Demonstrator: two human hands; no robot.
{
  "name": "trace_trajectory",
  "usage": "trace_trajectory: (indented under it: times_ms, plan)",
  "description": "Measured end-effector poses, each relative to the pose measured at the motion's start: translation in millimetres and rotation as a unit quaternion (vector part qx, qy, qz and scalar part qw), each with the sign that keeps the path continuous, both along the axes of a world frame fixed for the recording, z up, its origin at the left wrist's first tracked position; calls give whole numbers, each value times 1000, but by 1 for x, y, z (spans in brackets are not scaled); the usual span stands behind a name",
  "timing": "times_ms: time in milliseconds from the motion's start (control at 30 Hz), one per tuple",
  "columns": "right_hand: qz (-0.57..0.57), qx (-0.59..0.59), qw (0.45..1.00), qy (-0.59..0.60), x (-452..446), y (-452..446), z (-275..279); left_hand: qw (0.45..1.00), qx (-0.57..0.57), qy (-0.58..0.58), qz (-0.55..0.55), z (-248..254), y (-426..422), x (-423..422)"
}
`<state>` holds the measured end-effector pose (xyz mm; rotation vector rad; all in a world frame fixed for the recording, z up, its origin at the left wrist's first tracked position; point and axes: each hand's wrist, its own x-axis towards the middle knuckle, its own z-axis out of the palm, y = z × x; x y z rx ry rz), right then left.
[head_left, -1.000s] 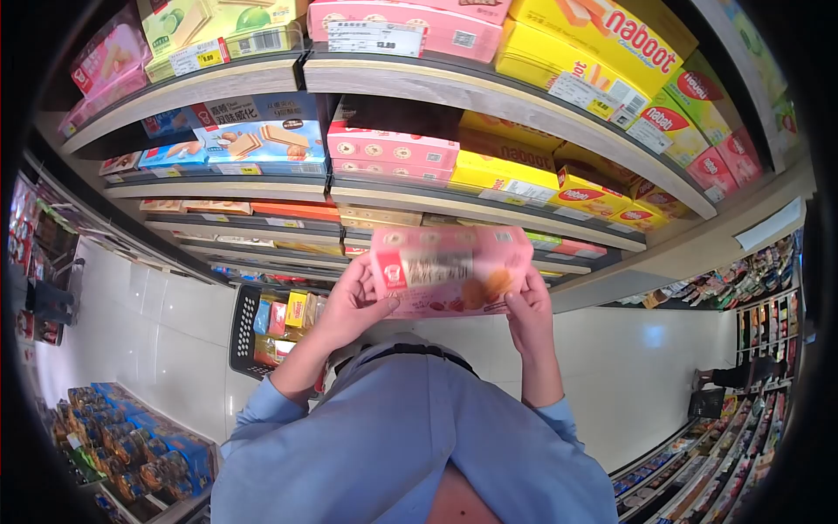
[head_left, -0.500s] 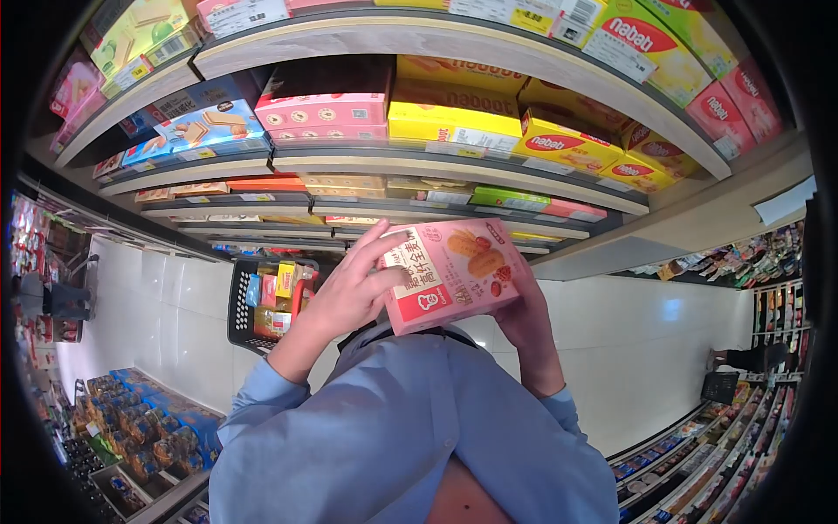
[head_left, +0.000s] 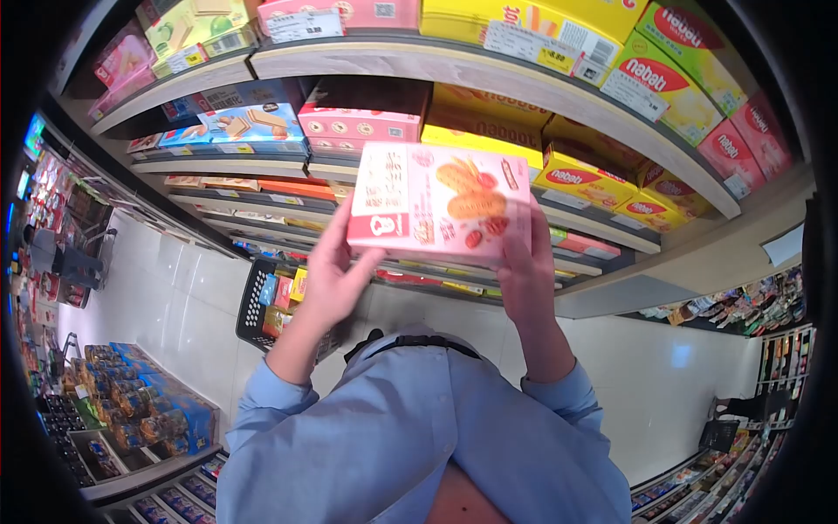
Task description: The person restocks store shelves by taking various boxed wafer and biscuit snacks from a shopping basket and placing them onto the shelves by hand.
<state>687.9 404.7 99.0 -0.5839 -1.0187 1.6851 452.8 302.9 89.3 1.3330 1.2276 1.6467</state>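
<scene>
A pink and white biscuit box (head_left: 441,205) is held up in front of the shelves, its printed front with biscuits and red fruit facing me. My left hand (head_left: 336,266) grips its left end, thumb along the lower edge and fingers mostly hidden behind. Around the lower right corner closes my right hand (head_left: 527,266), thumb on the front. Behind the box are pink boxes (head_left: 362,127) and yellow Nabati boxes (head_left: 585,175) on a shelf.
Below left, a black shopping basket (head_left: 253,301) holds several coloured packages. A wood-edged shelf (head_left: 454,74) curves across above the box. Stacked goods (head_left: 144,397) stand at lower left. A person (head_left: 755,406) is far right beside a dark basket (head_left: 719,434).
Both hands have raised the biscuit box toward the shelves and levelled it. My left hand has moved from the front face to the left end. The view has shifted slightly.
</scene>
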Motion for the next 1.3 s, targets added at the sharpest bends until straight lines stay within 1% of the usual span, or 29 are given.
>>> trace_trajectory:
  times_ms: [33, 100, 133, 233, 300, 367, 467, 500, 533, 567, 600, 667, 700, 733, 833, 867, 933, 1067, 1133, 1267, 1300]
  plan:
    - [22, 17, 999, -34, -10, 8, 14, 999, 27, 7, 23, 9, 7, -12]
    - [63, 48, 992, -102, -31, 23, 39, 998, 46, 26, 46, 24, 22, -44]
    - [33, 68, 988, -136, -45, 28, 43, 997, 44, 36, 59, 28, 30, -62]
    - [28, 135, 978, -159, -80, 52, 47, 995, 66, 33, 71, 28, 59, -105]
    - [21, 124, 970, -207, -102, 70, 47, 994, 61, 46, 81, 28, 72, -127]
    - [16, 138, 969, -206, -121, 81, 50, 993, 67, 45, 81, 29, 83, -141]
    - [-47, 157, 958, -237, -142, 92, 49, 993, 54, 51, 97, 29, 95, -156]
    - [-69, 190, 943, -263, -147, 99, 45, 992, 45, 54, 106, 28, 99, -159]
    - [-90, 223, 926, -290, -151, 106, 39, 992, 60, 39, 106, 23, 107, -160]
    - [-110, 255, 907, -316, -155, 110, 36, 968, 82, 159, 176, 6, 120, -171]
    - [-127, 238, 880, -391, -157, 100, 47, 962, 67, 179, 194, 2, 123, -174]
    - [-150, 214, 854, -449, -159, 119, 19, 943, 60, 226, 236, 5, 122, -170]
    - [-161, 201, 840, -478, -164, 117, 23, 944, 59, 215, 242, 6, 122, -169]
    - [-162, 169, 879, -415, -166, 109, 24, 945, 57, 204, 248, 5, 122, -169]
    - [-123, 168, 892, -401, -168, 102, 37, 944, 59, 187, 266, 4, 124, -170]
    - [-141, 188, 877, -420, -168, 106, 33, 946, 57, 182, 264, 3, 127, -173]
    - [-163, 191, 855, -453, -168, 110, 27, 945, 60, 179, 267, 4, 130, -174]
    - [-189, 187, 819, -509, -165, 110, 27, 944, 30, 178, 276, 4, 132, -179]
    - [-185, 202, 822, -500, -162, 114, 20, 943, 28, 176, 279, 3, 132, -180]
    - [-195, 218, 819, -493, -160, 110, 21, 936, 28, 206, 282, 3, 133, -183]
    - [-194, 215, 826, -483, -159, 111, 18, 934, 25, 217, 283, 4, 133, -183]
